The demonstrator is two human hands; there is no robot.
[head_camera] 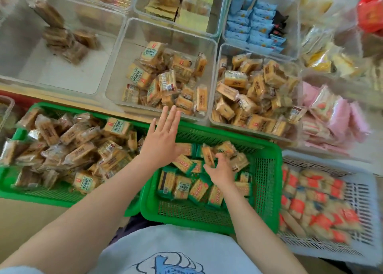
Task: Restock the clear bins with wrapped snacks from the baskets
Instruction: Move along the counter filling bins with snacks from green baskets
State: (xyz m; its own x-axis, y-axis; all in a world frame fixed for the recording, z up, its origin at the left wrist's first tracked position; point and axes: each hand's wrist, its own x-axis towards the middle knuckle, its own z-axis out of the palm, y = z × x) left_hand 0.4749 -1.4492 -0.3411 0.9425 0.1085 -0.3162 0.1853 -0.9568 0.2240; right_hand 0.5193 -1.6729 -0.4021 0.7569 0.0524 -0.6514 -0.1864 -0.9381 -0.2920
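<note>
Hands over the middle green basket (267,180)

Left hand (160,141) flat, fingers straight, empty, above the basket's far rim; right hand (219,170) curls into green-wrapped snacks (186,187) inside; clear bin (116,87) just beyond.

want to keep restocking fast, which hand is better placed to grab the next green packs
Right hand: its curled fingers are already on the green packs in the basket. The left hand hovers flat and open.

red packets (370,14) blurred, cut off right
</note>
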